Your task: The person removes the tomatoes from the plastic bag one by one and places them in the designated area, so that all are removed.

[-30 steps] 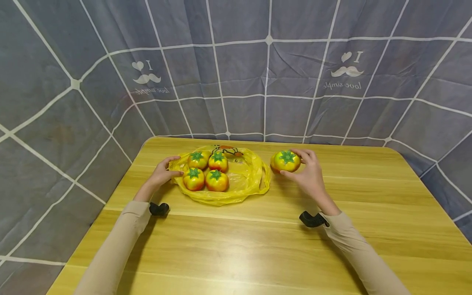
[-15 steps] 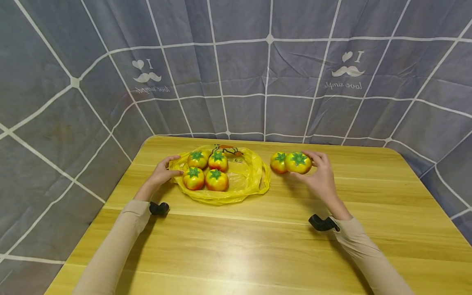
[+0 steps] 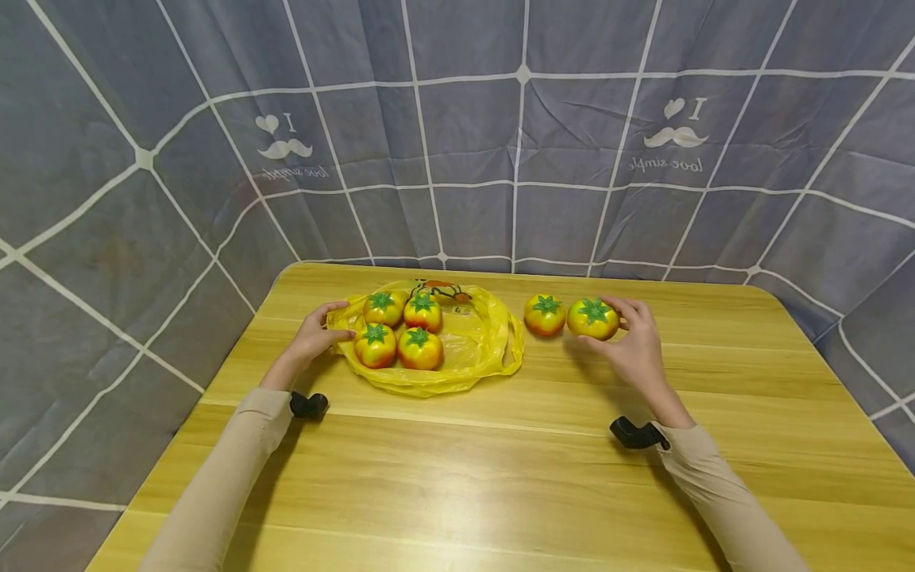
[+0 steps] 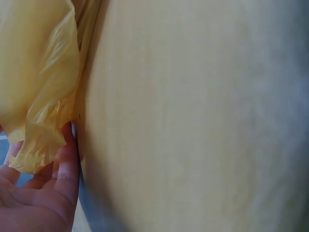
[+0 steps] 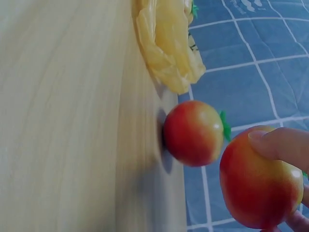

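Note:
My right hand [image 3: 635,338] grips a yellow-and-red tomato [image 3: 593,319] with a green star-shaped top, thumb on the near side and fingers behind. The right wrist view shows this held tomato [image 5: 260,179] raised off the tabletop. Just left of it, a second tomato [image 3: 545,315] rests on the table, apart from the held one. At the left, a yellow plastic bag [image 3: 472,349] lies spread open, with several tomatoes [image 3: 421,349] grouped on its left part. My left hand [image 3: 313,334] holds the bag's left edge; in the left wrist view the crumpled plastic [image 4: 48,96] covers part of the fingers.
The wooden table [image 3: 457,477] has rounded far corners. A grey curtain [image 3: 472,143] with white grid lines hangs along the back and sides. Each wrist carries a black mount, one on the left [image 3: 309,406] and one on the right [image 3: 636,434].
My right hand has moved right with its tomato, away from the bag. The tomato beside it, mostly covered at first, now shows fully with a gap between. The left hand and bag have stayed put.

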`<state>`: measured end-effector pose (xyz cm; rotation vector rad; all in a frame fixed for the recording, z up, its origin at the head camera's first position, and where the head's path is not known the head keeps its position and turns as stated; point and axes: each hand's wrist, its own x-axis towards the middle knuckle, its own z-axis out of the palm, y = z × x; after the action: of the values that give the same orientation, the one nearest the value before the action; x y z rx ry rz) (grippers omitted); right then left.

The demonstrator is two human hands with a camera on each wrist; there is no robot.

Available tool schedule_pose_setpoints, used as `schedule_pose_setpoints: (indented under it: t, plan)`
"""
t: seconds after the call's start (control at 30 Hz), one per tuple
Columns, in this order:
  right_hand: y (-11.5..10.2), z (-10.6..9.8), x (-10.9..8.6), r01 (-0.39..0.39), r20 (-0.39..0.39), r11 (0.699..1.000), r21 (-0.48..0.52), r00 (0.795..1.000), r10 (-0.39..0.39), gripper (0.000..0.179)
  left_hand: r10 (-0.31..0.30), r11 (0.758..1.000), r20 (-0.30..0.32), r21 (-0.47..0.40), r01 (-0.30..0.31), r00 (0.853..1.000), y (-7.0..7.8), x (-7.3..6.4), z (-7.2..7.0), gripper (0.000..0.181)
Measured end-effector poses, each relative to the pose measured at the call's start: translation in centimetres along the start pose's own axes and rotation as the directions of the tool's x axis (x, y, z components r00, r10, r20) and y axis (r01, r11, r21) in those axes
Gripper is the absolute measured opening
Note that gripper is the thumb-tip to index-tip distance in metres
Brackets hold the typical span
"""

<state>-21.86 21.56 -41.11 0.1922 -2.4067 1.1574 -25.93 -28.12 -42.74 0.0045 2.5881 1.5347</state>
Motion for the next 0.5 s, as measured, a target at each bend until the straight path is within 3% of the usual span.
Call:
schedule_pose_setpoints:
  t: [0.5]
  plan:
    - [2.0, 0.5, 0.8, -0.073, 0.038, 0.996, -0.054, 0.996, 0.075, 0.067, -0.011, 1.0, -0.026, 0.013, 0.011, 1.0, 0.2, -0.2, 0.1, 0.066]
